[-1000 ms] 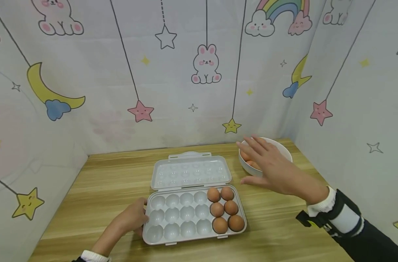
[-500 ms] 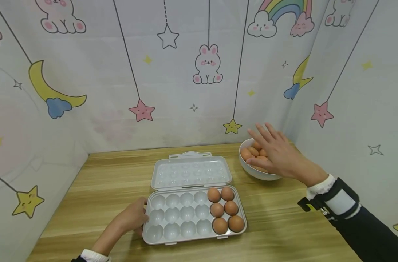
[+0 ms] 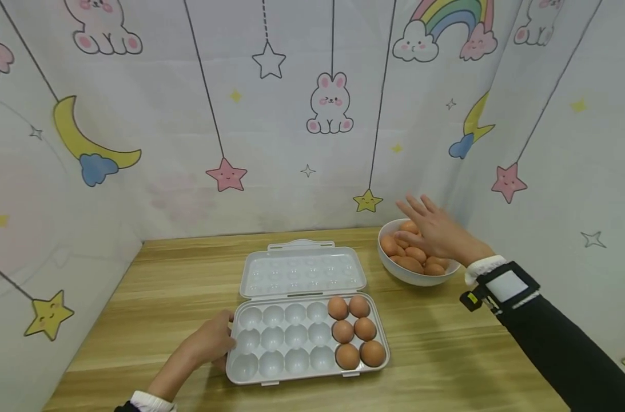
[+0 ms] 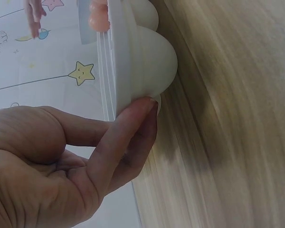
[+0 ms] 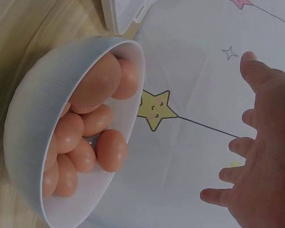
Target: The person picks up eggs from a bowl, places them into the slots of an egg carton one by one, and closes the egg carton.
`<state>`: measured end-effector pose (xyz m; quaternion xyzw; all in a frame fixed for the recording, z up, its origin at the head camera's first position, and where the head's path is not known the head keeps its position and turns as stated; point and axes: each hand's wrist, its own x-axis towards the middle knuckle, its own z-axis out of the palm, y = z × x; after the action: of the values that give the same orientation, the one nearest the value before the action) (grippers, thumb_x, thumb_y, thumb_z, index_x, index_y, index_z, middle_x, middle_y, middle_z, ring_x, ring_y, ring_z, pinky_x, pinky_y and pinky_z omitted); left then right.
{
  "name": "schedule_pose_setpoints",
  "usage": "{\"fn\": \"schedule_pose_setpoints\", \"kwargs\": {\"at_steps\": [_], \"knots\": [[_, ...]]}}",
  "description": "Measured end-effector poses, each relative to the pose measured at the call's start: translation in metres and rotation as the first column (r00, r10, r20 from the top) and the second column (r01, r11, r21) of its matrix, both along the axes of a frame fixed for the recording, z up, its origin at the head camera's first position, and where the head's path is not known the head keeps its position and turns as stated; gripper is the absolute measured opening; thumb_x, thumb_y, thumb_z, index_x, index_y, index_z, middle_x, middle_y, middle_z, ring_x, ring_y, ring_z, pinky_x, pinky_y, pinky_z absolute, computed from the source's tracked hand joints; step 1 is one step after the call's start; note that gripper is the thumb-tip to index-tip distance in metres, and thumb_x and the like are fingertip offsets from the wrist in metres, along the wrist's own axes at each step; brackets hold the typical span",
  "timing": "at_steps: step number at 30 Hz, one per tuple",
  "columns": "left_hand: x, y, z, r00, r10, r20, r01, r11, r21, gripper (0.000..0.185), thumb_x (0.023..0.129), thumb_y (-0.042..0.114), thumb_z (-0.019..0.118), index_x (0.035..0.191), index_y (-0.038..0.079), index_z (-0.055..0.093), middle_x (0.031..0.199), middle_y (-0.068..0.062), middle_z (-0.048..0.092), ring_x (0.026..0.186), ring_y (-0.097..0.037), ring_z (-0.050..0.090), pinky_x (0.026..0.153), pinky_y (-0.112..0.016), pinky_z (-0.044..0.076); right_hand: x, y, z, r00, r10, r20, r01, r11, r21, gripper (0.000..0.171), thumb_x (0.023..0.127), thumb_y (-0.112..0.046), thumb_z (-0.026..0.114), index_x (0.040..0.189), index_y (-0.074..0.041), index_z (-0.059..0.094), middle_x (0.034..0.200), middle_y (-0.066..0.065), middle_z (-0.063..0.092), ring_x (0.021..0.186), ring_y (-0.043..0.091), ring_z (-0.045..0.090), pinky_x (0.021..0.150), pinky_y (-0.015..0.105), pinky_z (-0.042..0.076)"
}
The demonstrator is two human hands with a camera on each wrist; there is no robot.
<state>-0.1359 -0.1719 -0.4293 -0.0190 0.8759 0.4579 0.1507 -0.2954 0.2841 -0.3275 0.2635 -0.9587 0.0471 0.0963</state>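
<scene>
A white plastic egg box (image 3: pixel 284 336) lies with its lid folded back, and brown eggs (image 3: pixel 347 356) fill the two right-hand columns of its cups. The other cups hold nothing. My left hand (image 3: pixel 209 340) pinches the box's left edge between thumb and fingers; in the left wrist view the fingertips press at the rim beside a rounded cup. At the back right stands a white bowl (image 3: pixel 414 278) with several brown eggs (image 5: pixel 69 133) in it. Above this bowl my right hand (image 3: pixel 438 233) hovers with spread fingers, apart from the eggs and holding nothing.
The egg box's lid (image 3: pixel 303 272) lies toward the back of the wooden table (image 3: pixel 178 269). Behind and beside the table hangs a white cloth (image 3: pixel 271 212) printed with stars, rabbits and moons.
My right hand has moved right and slightly back over the bowl, then drawn a little away, so more of its eggs show. My left hand keeps its hold on the egg box.
</scene>
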Motion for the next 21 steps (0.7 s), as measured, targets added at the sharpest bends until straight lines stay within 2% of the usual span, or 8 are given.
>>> {"fn": "schedule_pose_setpoints", "kwargs": {"at_steps": [5, 10, 13, 16, 21], "knots": [[0.001, 0.001, -0.001, 1.0, 0.009, -0.013, -0.008, 1.0, 0.014, 0.044, 0.077, -0.018, 0.047, 0.119, -0.018, 0.035, 0.081, -0.02, 0.055, 0.057, -0.027, 0.061, 0.043, -0.038, 0.055, -0.017, 0.003, -0.012, 0.997, -0.031, 0.067, 0.03, 0.999, 0.017, 0.074, 0.091, -0.052, 0.047, 0.15, -0.019, 0.016, 0.153, 0.016, 0.012, 0.136, 0.044, 0.007, 0.105, 0.064, 0.017], [0.001, 0.0, -0.002, 1.0, 0.008, -0.007, -0.008, 1.0, 0.003, 0.045, 0.077, -0.017, 0.048, 0.119, -0.018, 0.034, 0.082, -0.02, 0.055, 0.057, -0.027, 0.061, 0.043, -0.037, 0.055, -0.035, 0.003, -0.026, 0.993, -0.048, 0.111, 0.049, 0.999, -0.013, 0.064, 0.095, -0.033, 0.049, 0.149, -0.014, 0.019, 0.152, 0.02, 0.013, 0.135, 0.046, 0.011, 0.106, 0.062, 0.018], [0.0, 0.0, -0.002, 1.0, 0.008, 0.003, -0.008, 1.0, 0.001, 0.046, 0.078, -0.017, 0.048, 0.121, -0.018, 0.033, 0.083, -0.021, 0.055, 0.058, -0.027, 0.061, 0.044, -0.036, 0.055, -0.046, 0.004, -0.036, 0.992, -0.063, 0.109, 0.066, 0.998, -0.025, 0.058, 0.095, -0.022, 0.05, 0.146, -0.01, 0.026, 0.149, 0.022, 0.019, 0.133, 0.045, 0.017, 0.105, 0.061, 0.022], [0.0, 0.0, -0.003, 1.0, 0.009, 0.008, -0.009, 1.0, -0.001, 0.045, 0.078, -0.017, 0.048, 0.121, -0.017, 0.033, 0.083, -0.02, 0.055, 0.059, -0.027, 0.061, 0.044, -0.037, 0.055, -0.054, 0.005, -0.045, 0.993, -0.087, 0.081, 0.09, 0.996, -0.03, 0.052, 0.093, -0.017, 0.053, 0.141, -0.008, 0.036, 0.145, 0.021, 0.029, 0.129, 0.043, 0.027, 0.103, 0.058, 0.029], [-0.001, 0.0, -0.003, 1.0, 0.01, -0.001, -0.01, 1.0, -0.007, 0.045, 0.077, -0.016, 0.048, 0.12, -0.017, 0.034, 0.083, -0.02, 0.055, 0.059, -0.026, 0.062, 0.044, -0.037, 0.055, -0.06, 0.006, -0.055, 0.996, -0.075, 0.04, 0.076, 0.997, -0.026, 0.044, 0.091, -0.01, 0.055, 0.133, -0.002, 0.046, 0.132, 0.021, 0.044, 0.12, 0.041, 0.038, 0.1, 0.055, 0.034]]}}
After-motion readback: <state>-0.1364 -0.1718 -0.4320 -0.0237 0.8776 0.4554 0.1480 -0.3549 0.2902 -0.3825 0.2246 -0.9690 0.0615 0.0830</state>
